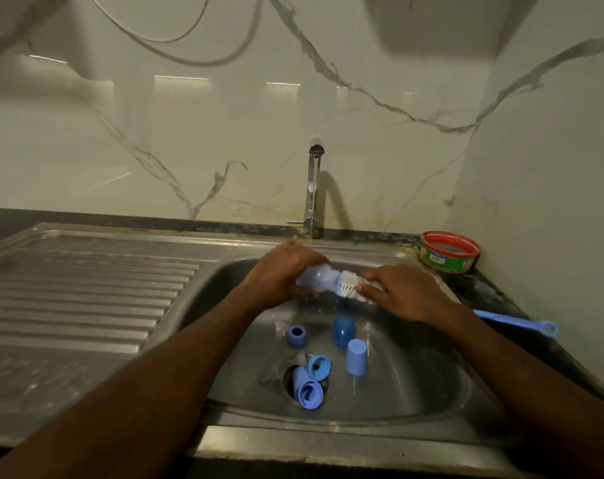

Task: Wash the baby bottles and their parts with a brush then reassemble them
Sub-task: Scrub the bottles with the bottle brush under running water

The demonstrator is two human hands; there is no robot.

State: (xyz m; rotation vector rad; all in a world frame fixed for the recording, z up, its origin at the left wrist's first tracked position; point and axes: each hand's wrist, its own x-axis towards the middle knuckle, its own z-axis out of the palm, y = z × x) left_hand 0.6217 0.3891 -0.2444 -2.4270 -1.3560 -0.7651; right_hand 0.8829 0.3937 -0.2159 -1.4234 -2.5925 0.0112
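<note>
Over the steel sink [414, 385], my left hand [279, 274] grips a clear bluish baby bottle [319, 279] lying sideways under the running tap [312, 188]. My right hand [402, 292] holds a bottle brush; its white bristles [349, 288] sit at the bottle's mouth and its blue handle [514, 321] sticks out to the right. On the sink floor lie several blue parts: a ring [296, 336], a dark blue cap [343, 331], a pale cup-shaped cap [356, 357], and a ring [319, 367] and a cap [307, 388] over the drain.
A ribbed steel draining board [79, 299] stretches to the left of the basin. A round red-rimmed green tub [449, 252] stands on the dark counter at the back right corner. Marble-patterned wall panels close in behind and on the right.
</note>
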